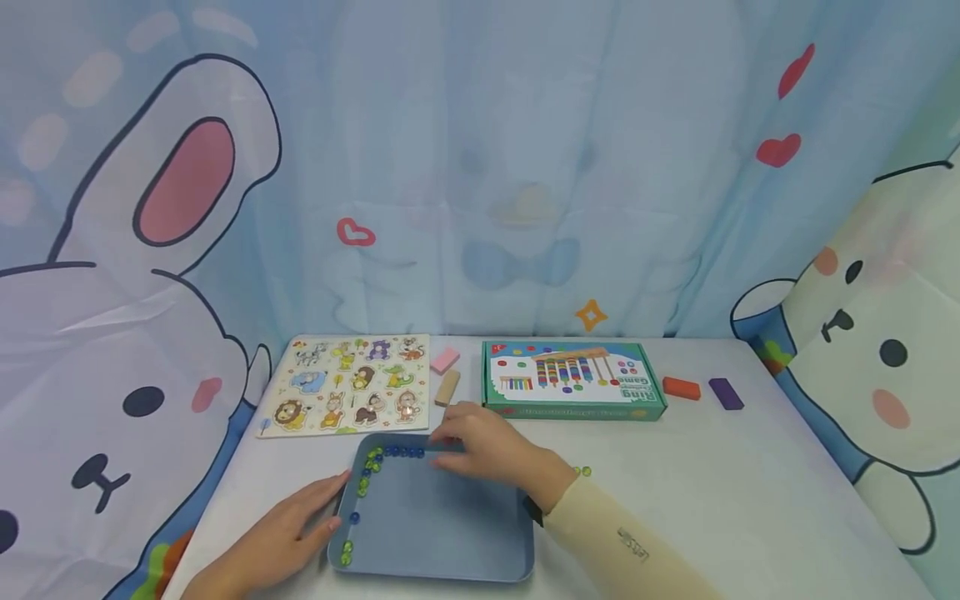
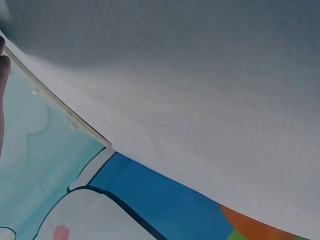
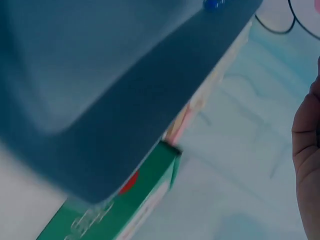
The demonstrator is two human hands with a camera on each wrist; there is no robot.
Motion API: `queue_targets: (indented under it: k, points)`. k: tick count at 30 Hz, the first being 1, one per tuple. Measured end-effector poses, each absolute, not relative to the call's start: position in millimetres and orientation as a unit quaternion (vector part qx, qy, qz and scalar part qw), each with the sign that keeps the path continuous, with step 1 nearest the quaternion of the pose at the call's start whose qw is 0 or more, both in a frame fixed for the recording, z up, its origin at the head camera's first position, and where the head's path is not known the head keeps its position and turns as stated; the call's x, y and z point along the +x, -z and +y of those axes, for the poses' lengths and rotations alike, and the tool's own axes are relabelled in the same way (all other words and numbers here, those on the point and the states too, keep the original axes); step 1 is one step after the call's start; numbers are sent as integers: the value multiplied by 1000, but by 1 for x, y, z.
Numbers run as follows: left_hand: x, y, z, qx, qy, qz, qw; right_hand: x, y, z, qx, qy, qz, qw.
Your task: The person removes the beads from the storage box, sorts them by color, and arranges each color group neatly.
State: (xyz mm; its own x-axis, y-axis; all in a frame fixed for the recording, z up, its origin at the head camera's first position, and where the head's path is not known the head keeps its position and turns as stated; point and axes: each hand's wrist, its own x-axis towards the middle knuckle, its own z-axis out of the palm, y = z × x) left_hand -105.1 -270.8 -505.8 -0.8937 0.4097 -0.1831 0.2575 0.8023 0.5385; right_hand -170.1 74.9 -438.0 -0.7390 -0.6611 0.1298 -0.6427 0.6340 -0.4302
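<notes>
A blue-grey tray [image 1: 450, 533] lies on the table. Blue marbles [image 1: 405, 452] line its far wall, mixed with green marbles [image 1: 363, 485] at the far left corner and down the left side. One blue marble [image 1: 355, 518] sits alone, and green marbles [image 1: 347, 552] rest in the near left corner. My left hand [image 1: 281, 533] touches the tray's left rim with loosely extended fingers. Over the far side reaches my right hand [image 1: 487, 446], thumb and fingers apart beside the last blue marble; nothing shows between them. In the right wrist view, a blue marble [image 3: 214, 4] is at the top.
Behind the tray lie an animal puzzle board [image 1: 352, 387], a pink block [image 1: 445, 360], a wooden block [image 1: 447, 387] and a green toy box [image 1: 573, 382]. Orange [image 1: 681, 388] and purple [image 1: 726, 394] blocks are farther right. Green marbles [image 1: 585, 472] lie beyond my right wrist.
</notes>
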Motion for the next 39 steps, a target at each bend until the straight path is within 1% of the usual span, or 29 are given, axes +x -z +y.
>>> queue_targets:
  k: [7,10,14,17,21,39]
  points:
    - [-106,500,-269,188,-269,934,145,-172,453,27,-411,190,891,36]
    - [-105,498,-269,190,-271,933,141,-173,463,11,-425,181,886,40]
    - [-104,501,-270,193,-268,934,135,-172,474,-5,-437,178,880,61]
    - [-105,505,-271,197,-265,935,130,-170,480,-14,-444,178,875,79]
    - [-106,509,-271,202,-261,936,124,-167,488,-24,-448,167,874,86]
    - [-105,512,-273,214,-256,937,106,-159,499,-56,-464,92,877,88]
